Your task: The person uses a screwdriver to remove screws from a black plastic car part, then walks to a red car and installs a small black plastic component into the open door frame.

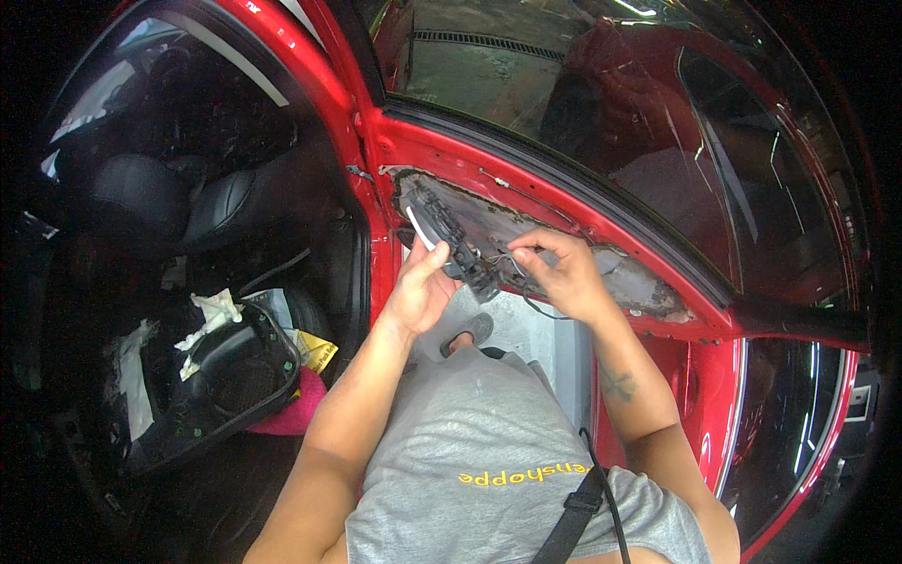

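My left hand [421, 289] grips a long black plastic door trim piece [449, 246] with a pale strip along one edge. Its ribbed, clip-lined side faces up and to the right. Just right of it, my right hand [562, 273] is closed in a pinch between thumb and forefinger, around what looks like a thin wire [516, 267]. A dark cable [537, 306] curves below that hand. Both hands are in front of the stripped red car door [451, 148], whose inner side carries a grey, dark-edged sheet [643, 282].
A removed black door panel [225, 362] with torn whitish tape [214, 312] lies inside the car on the left, beside a pink cloth [291, 404] and a yellow packet [316, 350]. Black seats [141, 193] stand beyond. The door window [601, 103] rises at the far side.
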The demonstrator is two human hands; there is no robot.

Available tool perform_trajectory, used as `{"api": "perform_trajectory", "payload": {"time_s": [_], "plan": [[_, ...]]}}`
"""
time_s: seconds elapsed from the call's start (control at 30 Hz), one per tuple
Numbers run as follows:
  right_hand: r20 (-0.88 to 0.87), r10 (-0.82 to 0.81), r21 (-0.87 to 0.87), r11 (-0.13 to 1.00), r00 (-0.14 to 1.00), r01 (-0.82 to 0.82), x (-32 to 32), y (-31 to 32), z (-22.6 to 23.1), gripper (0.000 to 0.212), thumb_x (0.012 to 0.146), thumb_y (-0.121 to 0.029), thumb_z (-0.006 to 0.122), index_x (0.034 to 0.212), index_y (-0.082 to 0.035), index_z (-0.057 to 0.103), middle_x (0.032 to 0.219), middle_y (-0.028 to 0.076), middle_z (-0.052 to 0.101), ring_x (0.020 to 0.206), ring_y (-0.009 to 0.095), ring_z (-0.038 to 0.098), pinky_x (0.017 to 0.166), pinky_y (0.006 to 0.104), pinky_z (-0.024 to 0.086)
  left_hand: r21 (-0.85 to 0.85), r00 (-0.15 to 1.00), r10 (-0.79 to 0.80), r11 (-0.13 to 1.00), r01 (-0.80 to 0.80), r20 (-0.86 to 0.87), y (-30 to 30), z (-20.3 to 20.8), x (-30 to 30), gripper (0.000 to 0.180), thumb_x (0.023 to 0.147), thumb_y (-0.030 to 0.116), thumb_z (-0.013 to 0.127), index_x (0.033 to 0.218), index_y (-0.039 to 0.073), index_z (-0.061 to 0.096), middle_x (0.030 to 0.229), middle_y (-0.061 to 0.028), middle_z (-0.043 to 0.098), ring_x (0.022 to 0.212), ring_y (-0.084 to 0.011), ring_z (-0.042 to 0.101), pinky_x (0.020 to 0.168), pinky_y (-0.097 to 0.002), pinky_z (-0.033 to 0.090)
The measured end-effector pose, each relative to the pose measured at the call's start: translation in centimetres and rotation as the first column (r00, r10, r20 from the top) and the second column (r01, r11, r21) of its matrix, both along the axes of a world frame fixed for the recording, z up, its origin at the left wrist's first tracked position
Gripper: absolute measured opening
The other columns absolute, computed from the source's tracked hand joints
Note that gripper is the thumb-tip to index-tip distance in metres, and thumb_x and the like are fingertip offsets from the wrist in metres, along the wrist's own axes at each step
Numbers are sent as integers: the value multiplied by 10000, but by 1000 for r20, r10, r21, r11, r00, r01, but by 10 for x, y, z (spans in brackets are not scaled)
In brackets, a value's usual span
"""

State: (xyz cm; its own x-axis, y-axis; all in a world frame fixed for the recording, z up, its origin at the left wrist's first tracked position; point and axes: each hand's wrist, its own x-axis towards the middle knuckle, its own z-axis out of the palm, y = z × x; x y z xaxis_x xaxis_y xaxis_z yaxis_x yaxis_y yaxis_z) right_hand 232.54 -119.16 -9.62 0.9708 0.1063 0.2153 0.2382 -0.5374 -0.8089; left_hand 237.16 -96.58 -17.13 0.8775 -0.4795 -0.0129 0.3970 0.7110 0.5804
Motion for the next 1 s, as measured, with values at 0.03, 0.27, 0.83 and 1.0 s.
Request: {"api": "perform_trajectory", "payload": {"time_s": [0.03, 0.27, 0.83, 1.0], "plan": [[30, -5, -41, 999, 1000, 6, 0, 2, 1, 204, 987, -214, 740, 1086, -36, 756, 1024, 133, 767, 977, 264, 735, 869, 364, 543, 32, 999, 44, 998, -44, 25, -2, 7, -4, 495, 1010, 389, 705, 1410, 139, 555, 1286, -95, 671, 1212, -267, 645, 1078, -515, 493], [129, -58, -216, 973, 990, 85, 7, 17, 5, 182, 980, -207, 740, 1027, -32, 754, 980, 159, 745, 925, 342, 721, 821, 407, 549, 135, 934, 263, 944, -301, 243, -12, -18, -7, 625, 844, -30, 864, 1391, 52, 573, 1358, -92, 649, 1271, -231, 619, 1125, -424, 480], [262, -119, -330, 921, 958, 205, 10, 24, -5, 152, 920, -230, 758, 934, -78, 750, 877, 131, 722, 887, 361, 690, 797, 488, 537, 127, 888, 348, 908, -399, 302, -25, -23, -4, 559, 873, -47, 833, 1376, 8, 595, 1389, -157, 650, 1346, -293, 601, 1217, -480, 421], [262, -86, -356, 917, 961, 180, 12, 22, -7, 169, 946, -268, 698, 918, -105, 733, 887, 141, 724, 913, 375, 691, 790, 512, 542, 148, 888, 358, 900, -411, 289, -27, -20, -5, 602, 843, -99, 832, 1382, -6, 581, 1384, -166, 646, 1320, -269, 611, 1173, -436, 461]]}}
